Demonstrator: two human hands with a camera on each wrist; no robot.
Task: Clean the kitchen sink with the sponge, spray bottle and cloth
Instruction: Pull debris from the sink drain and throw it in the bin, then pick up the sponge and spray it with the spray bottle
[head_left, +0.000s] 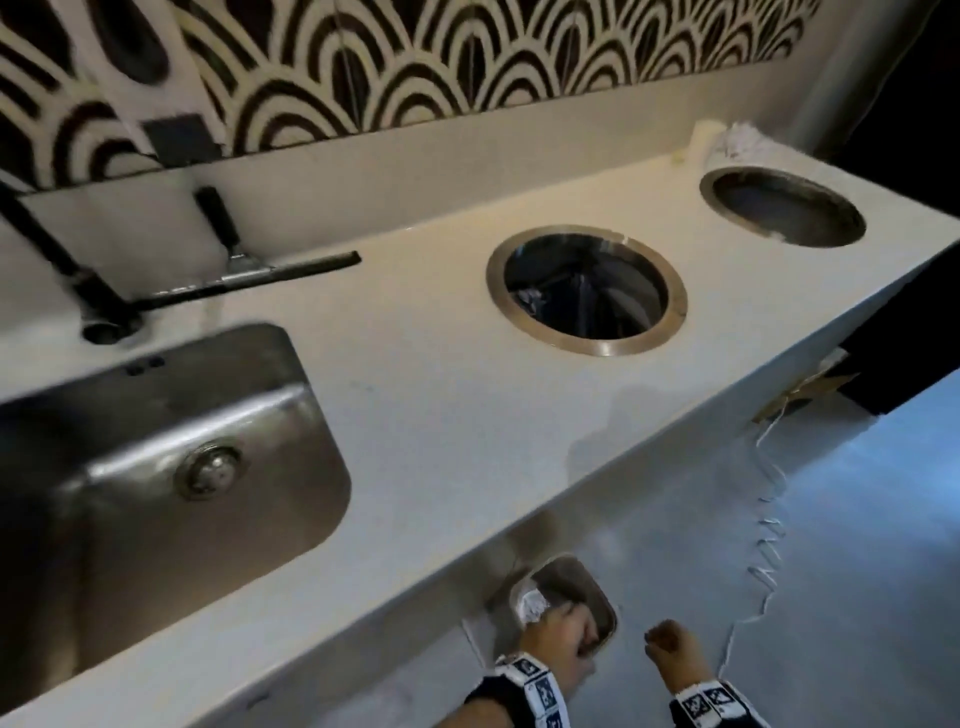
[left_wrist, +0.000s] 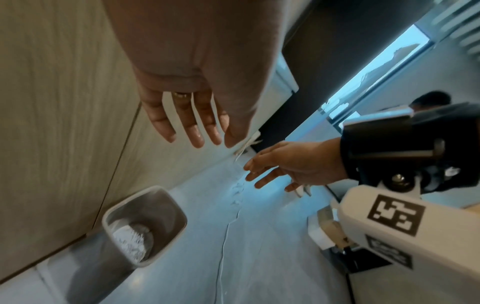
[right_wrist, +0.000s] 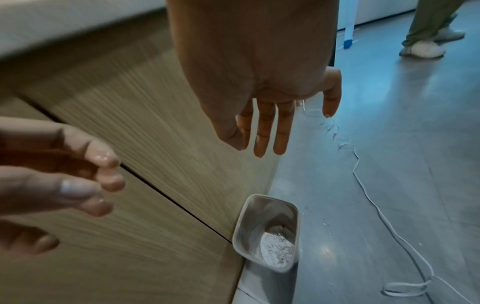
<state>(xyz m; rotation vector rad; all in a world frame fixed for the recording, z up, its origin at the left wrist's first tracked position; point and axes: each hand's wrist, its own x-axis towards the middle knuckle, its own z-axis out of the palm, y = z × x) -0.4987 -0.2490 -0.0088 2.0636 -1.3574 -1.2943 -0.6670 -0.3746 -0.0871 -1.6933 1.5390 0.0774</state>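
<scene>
Both our hands hang over the floor bin (right_wrist: 267, 232) beside the cabinet: left hand (left_wrist: 189, 115) and right hand (right_wrist: 262, 115) have fingers straight and loose, holding nothing, with crumpled paper (right_wrist: 276, 250) already in the bin. The steel sink (head_left: 156, 467) sits up on the counter (head_left: 441, 405), well apart. Sponge, spray bottle and cloth we can't pick out, so the risk is we quit with the sink unwiped, or snag the white cable (right_wrist: 384, 216) trailing on the floor near the bin.

Dark sleeves to both wrists; white band printed with square black-and-white markers around each wrist (head_left: 535, 680); ring on a finger of left hand (left_wrist: 182, 95); black camera bracket with metal screw and white marker-bearing housing (left_wrist: 384, 218) on right wrist.
</scene>
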